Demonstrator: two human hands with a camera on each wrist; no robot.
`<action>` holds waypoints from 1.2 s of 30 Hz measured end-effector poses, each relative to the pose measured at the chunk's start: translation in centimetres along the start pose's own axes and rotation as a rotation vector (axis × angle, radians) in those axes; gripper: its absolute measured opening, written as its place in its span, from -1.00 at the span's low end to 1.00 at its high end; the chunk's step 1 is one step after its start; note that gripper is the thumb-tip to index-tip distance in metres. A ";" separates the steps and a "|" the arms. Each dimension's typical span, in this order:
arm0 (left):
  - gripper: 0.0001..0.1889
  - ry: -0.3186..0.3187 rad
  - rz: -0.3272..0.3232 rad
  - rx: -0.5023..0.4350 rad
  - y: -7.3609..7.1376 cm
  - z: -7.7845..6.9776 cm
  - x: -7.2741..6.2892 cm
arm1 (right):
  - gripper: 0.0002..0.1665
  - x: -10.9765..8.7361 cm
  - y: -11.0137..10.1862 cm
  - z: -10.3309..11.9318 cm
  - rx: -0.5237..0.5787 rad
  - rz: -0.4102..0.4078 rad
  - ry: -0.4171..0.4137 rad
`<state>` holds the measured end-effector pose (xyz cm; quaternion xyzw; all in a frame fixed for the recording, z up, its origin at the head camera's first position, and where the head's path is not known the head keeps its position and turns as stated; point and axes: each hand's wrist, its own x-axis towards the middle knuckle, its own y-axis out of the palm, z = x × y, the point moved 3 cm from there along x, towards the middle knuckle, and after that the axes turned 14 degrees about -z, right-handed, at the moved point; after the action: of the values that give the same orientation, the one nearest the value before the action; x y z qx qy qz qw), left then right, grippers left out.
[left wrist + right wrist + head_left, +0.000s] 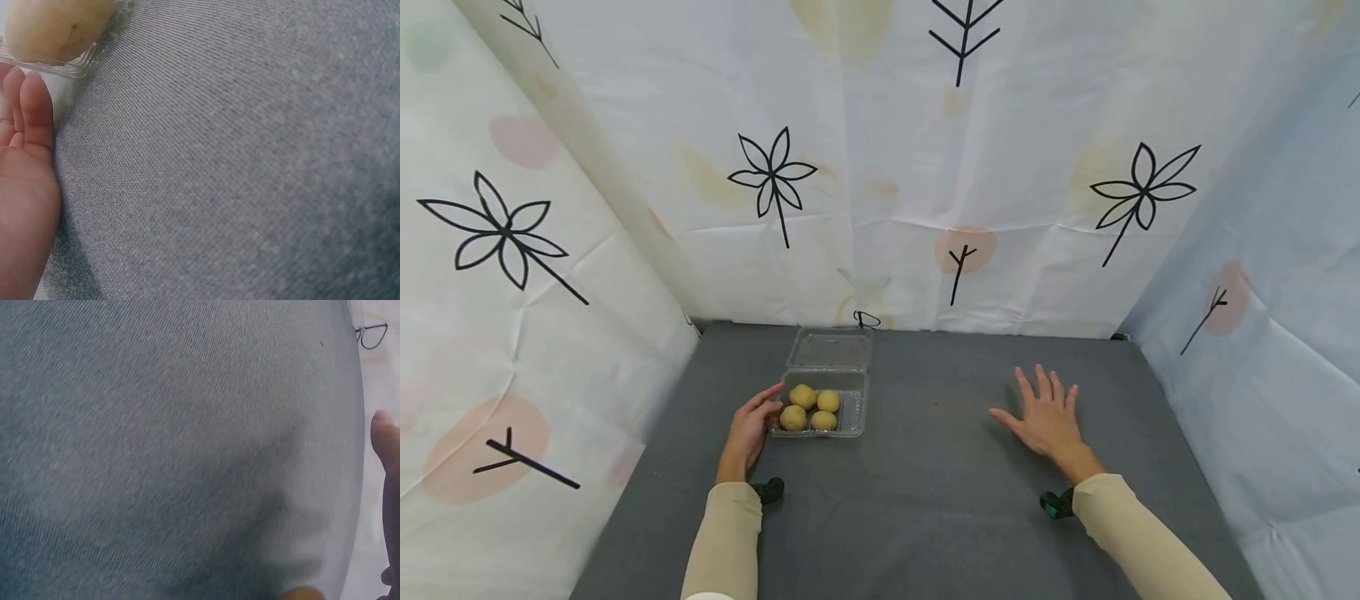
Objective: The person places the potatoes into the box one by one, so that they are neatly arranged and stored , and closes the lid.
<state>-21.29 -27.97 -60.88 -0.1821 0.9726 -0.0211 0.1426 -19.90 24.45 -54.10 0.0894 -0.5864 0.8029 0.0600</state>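
A clear plastic clamshell box [854,408] stands on the grey table with its lid [829,350] folded back. Several potatoes [802,397] lie inside, towards its left half. My left hand [748,433] touches the box's left side, its fingers reaching along the rim. From the left wrist, the fingers [37,112] appear just below the box's edge, beneath one potato [56,28]. Over to the right, my right hand [1047,423] is spread above the table and holds nothing. Only its thumb [386,437] and a bit of a fingertip show in the right wrist view.
The grey cloth-covered table [925,500] ends at a white patterned curtain [895,150] behind it. More curtain hangs along the left and right sides. Each wrist wears a dark band with a small device [1057,503].
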 end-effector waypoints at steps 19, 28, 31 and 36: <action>-0.56 -0.009 -0.008 -0.007 0.0 0.0 0.1 | 0.16 -1.6 -0.7 -4.2 0.012 -0.003 0.054; -0.53 0.000 -0.002 -0.006 0.0 -0.2 -0.1 | 0.14 -2.5 -0.9 -5.6 0.058 -0.008 0.061; -0.55 -0.005 -0.007 -0.005 0.0 -0.2 -0.1 | 0.14 -2.7 -0.9 -6.0 0.060 -0.018 0.053; -0.55 -0.006 -0.011 -0.009 0.1 -0.2 -0.1 | 0.13 -3.0 -0.8 -6.4 0.066 -0.024 0.056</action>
<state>-21.30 -27.85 -60.62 -0.1882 0.9712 -0.0172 0.1447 -17.30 30.78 -55.85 0.0759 -0.5567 0.8231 0.0828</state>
